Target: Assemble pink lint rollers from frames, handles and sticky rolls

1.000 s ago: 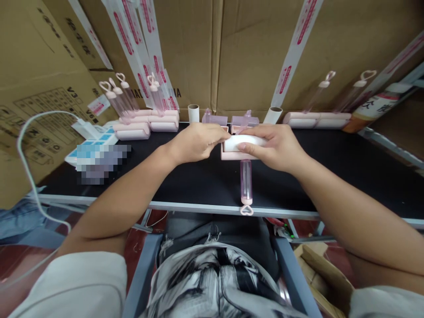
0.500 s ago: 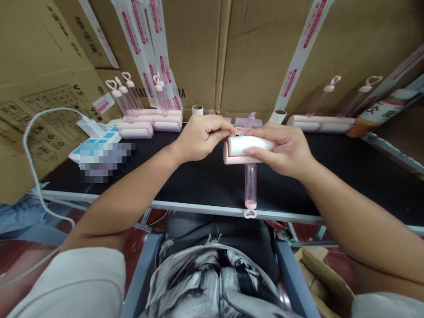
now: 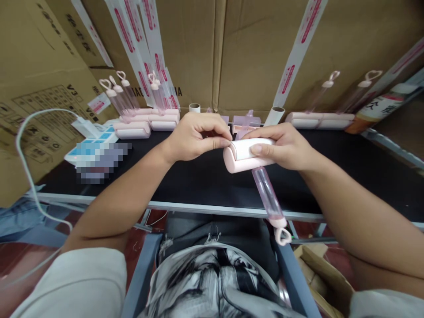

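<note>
My right hand (image 3: 287, 145) grips a pink lint roller (image 3: 243, 157) with a white paper roll in its pink cover, lifted above the black table (image 3: 198, 185). Its clear pink handle (image 3: 269, 198) with a heart-shaped end slants down toward me and to the right, past the table's front edge. My left hand (image 3: 195, 137) pinches at the roller's left end with thumb and forefinger.
Finished pink rollers (image 3: 145, 123) stand in a row at the back left, more rollers (image 3: 318, 119) at the back right. Two cardboard tubes (image 3: 194, 108) and lilac parts (image 3: 245, 120) sit behind my hands. Cardboard boxes (image 3: 251, 48) wall the back. A white cable (image 3: 29, 172) loops at left.
The roller has been lifted off the table and turned, so its handle now swings down to the right. My left hand stays pinching its left end.
</note>
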A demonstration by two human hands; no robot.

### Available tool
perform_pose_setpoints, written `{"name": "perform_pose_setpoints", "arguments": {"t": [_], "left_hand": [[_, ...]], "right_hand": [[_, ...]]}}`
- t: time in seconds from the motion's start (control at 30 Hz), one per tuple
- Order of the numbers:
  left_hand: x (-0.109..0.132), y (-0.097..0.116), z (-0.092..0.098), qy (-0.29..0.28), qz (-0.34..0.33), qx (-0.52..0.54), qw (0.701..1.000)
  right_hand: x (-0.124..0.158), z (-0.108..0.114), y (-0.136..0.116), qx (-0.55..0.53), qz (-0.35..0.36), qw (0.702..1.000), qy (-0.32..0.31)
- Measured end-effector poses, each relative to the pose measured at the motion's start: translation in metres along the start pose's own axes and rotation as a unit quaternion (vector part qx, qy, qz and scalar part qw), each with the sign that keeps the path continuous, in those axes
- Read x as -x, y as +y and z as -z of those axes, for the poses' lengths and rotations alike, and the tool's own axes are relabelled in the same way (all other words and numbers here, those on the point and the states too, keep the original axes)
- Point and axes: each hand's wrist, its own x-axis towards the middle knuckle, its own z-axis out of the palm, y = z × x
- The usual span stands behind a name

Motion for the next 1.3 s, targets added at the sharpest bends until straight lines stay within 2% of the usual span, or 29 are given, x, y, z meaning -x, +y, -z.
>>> {"name": "perform_pose_setpoints", "arguments": {"t": [0.17, 0.3, 0.47, 0.63, 0.8, 0.93, 1.13, 1.3], "left_hand": [[0.0, 0.005, 0.005, -0.075, -0.01, -0.054, 0.996], [0.002, 0.007, 0.0, -0.086, -0.039, -0.108, 0.99], [0.004, 0.008, -0.007, -0.097, -0.065, -0.158, 0.981], [0.006, 0.005, -0.007, -0.124, -0.052, -0.241, 0.961], [0.005, 0.003, -0.009, -0.108, -0.014, -0.299, 0.948], [0.003, 0.009, -0.013, -0.095, 0.065, -0.293, 0.949], [0.0, 0.017, -0.018, -0.079, 0.19, -0.199, 0.958], [-0.002, 0.02, -0.014, -0.072, 0.253, -0.093, 0.96]], "right_hand": [[-0.003, 0.003, 0.002, -0.051, -0.056, 0.995, -0.071], [-0.002, 0.005, 0.006, -0.063, -0.082, 0.991, -0.086], [-0.002, 0.006, 0.009, -0.048, -0.08, 0.992, -0.08], [-0.001, 0.002, 0.01, 0.052, -0.014, 0.998, -0.027], [0.002, -0.004, 0.009, 0.152, 0.083, 0.984, 0.035], [0.004, -0.005, 0.01, 0.222, 0.133, 0.964, 0.07], [0.005, -0.007, 0.009, 0.263, 0.166, 0.947, 0.086], [0.008, -0.009, 0.002, 0.267, 0.17, 0.944, 0.093]]}}
